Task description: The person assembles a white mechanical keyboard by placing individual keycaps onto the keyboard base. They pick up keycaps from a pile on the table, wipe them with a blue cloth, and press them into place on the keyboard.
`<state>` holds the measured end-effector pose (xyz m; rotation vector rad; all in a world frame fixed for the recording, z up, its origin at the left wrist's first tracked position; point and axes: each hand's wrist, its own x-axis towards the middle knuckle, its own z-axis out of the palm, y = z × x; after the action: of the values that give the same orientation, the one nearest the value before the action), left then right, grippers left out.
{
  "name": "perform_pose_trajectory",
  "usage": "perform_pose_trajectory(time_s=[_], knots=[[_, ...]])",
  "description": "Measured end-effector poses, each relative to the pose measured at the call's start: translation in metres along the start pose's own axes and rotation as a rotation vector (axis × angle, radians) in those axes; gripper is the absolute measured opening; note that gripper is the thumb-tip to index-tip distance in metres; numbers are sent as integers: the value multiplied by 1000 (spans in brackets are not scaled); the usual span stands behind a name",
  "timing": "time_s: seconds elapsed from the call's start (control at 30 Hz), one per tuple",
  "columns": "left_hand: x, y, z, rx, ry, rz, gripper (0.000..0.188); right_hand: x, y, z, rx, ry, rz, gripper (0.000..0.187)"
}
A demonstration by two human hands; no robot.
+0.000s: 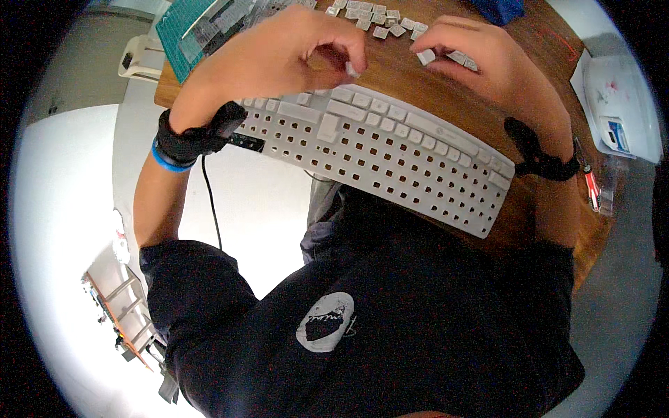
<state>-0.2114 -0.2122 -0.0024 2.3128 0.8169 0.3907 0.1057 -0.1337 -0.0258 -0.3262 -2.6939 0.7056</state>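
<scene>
A white keyboard [418, 174] lies tilted across the wooden table's near edge. Its upper rows carry keycaps, while most of the lower part shows bare square holes. Over the keyboard's far side, my left hand [293, 56] is closed, pinching a small white keycap [352, 70] between thumb and fingertips. My right hand [484, 59] curls above the table, farther right, with a white keycap [426, 57] at its fingertips. A few more keycaps [461, 60] show between its thumb and fingers. Loose keycaps [380, 19] lie scattered on the wood between and beyond my hands.
A green cutting mat [171, 35] with grey translucent pieces [226, 28] lies at the far left. A blue item [500, 8] sits at the far edge. To the right are a clear plastic bin [620, 104] and a red-handled tool [591, 188]. A black cable [211, 202] hangs at left.
</scene>
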Motion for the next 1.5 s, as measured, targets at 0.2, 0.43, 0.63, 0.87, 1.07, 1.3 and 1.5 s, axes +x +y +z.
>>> perform_pose_trajectory(time_s=[0.2, 0.43, 0.63, 0.87, 1.07, 1.3, 1.5], knots=[[-40, 0, 19, 82, 17, -4, 27, 4, -19, 13, 40, -49, -5, 19], [-59, -3, 39, 176, 52, 1, 26, 4, -49, 35, -8, -99, 42, 20], [-60, -3, 45, 166, 69, -17, 27, 9, -72, 63, 40, -115, 103, 22], [-65, -8, 53, 196, 121, -10, 27, 22, -82, 81, -23, -99, 128, 21], [-67, -6, 52, 172, 121, -25, 28, 26, -82, 86, -44, -95, 122, 21], [-67, -13, 57, 142, 178, 7, 30, 25, -79, 88, 15, -125, 185, 20], [-68, -13, 55, 142, 169, -13, 31, 26, -79, 91, -19, -108, 210, 20]])
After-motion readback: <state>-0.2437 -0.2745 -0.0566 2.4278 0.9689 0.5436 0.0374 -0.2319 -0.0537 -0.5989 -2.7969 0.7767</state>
